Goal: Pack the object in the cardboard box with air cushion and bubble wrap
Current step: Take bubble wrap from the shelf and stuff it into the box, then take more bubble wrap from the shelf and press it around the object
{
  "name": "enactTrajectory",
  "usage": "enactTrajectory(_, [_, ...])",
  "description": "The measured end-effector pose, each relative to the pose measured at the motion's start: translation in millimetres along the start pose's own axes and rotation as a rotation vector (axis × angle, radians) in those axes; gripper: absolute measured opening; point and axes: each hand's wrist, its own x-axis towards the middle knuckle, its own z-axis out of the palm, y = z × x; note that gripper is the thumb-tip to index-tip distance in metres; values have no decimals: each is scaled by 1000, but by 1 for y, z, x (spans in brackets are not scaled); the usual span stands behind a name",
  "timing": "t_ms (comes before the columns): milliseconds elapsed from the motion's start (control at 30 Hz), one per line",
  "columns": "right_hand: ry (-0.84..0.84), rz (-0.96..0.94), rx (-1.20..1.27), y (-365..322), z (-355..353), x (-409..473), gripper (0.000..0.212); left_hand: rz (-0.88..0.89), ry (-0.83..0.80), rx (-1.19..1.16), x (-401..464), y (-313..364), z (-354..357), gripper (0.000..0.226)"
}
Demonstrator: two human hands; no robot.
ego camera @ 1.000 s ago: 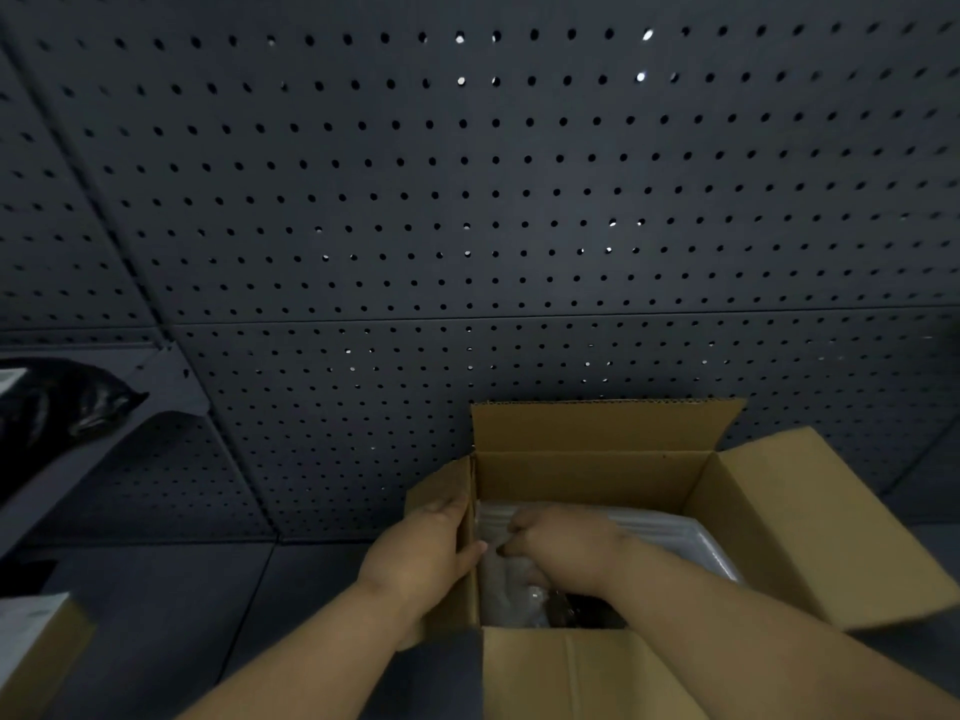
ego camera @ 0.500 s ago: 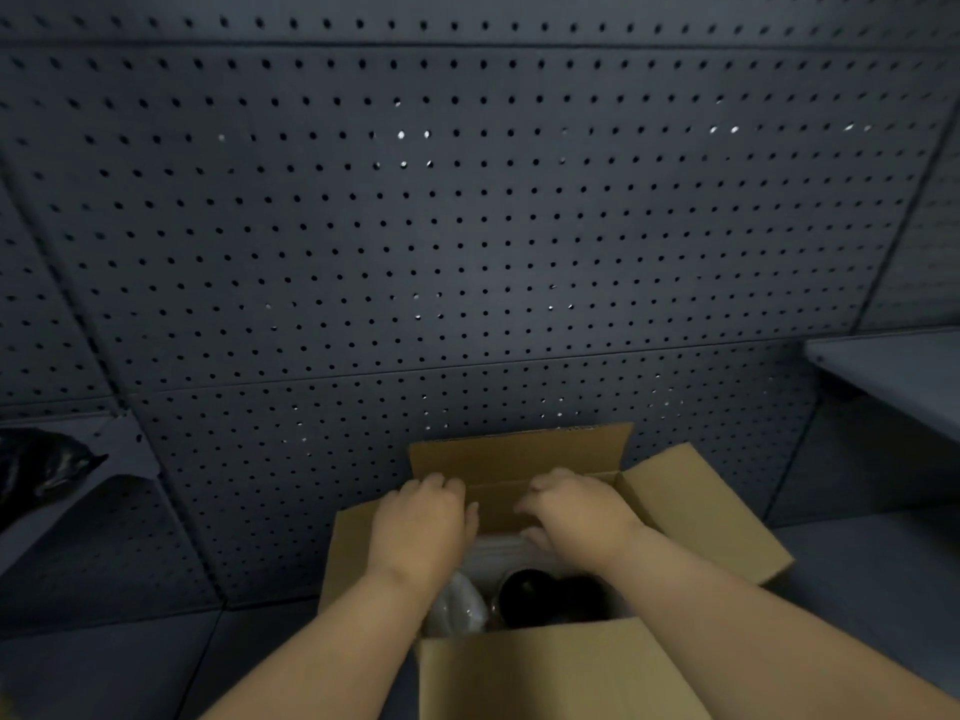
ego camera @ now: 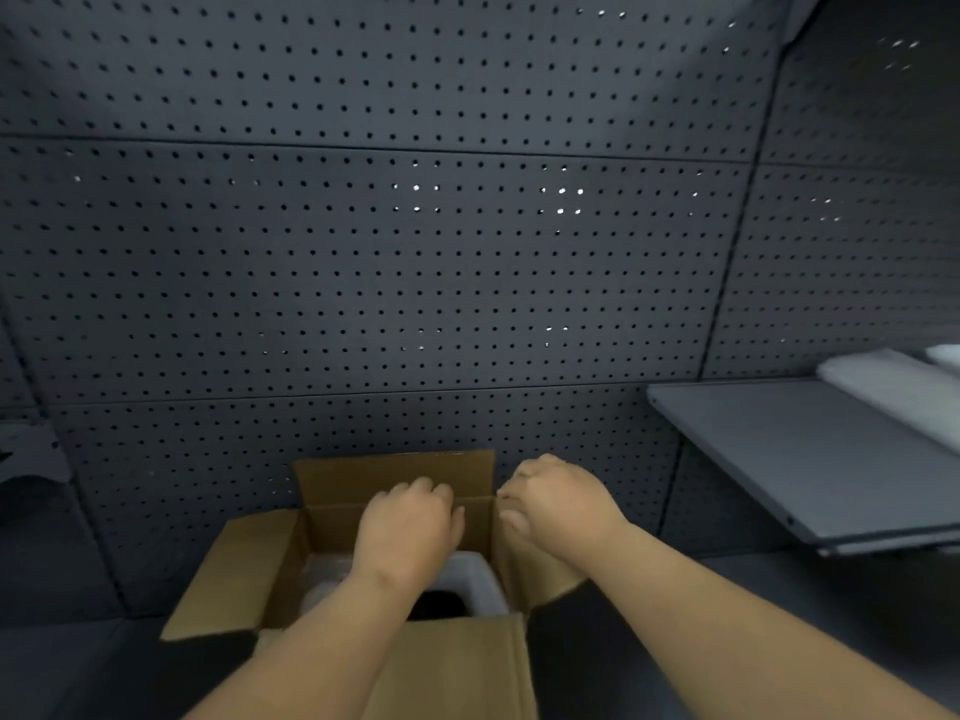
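An open cardboard box (ego camera: 228, 579) stands at the bottom centre, its left and back flaps spread out. Inside it lie white cushioning (ego camera: 480, 579), bubble wrap (ego camera: 322, 584) on the left and a dark object (ego camera: 436, 602), all partly hidden by my arm. My left hand (ego camera: 410, 527) hovers over the box's inside near its back wall, palm down and fingers curled; what lies under it is hidden. My right hand (ego camera: 556, 504) grips the top edge of the right flap (ego camera: 519, 563), which stands upright.
A dark pegboard wall (ego camera: 415, 278) rises right behind the box. A grey shelf (ego camera: 805, 459) juts out at the right, with white sheets (ego camera: 893, 381) on it. Part of another shelf (ego camera: 31, 459) shows at the left edge.
My right hand has left the inside of the box and taken the right flap, which now stands upright. My left hand has shifted toward the box's middle. The view has swung right.
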Motion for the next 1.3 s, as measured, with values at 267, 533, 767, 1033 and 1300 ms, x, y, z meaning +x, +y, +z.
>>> enactTrajectory(267, [58,-4,-12,56,-32,-44,41,-56,73,-62,8,72,-26,33])
enactTrajectory(533, [129,90,-15,88,-53,-61,41,4,158,-109,24,103,-45,33])
enactTrajectory(767, [153,185,-33,108,-71,-75,39,109,186,-135,42,118,-58,34])
enactTrajectory(1033, [162,344,-111,154,-89,-97,39,210,223,-177,71,151,-72,37])
enactTrajectory(1300, [194,490,-112,221,-93,-124,41,261,234,-233,102,216,-86,38])
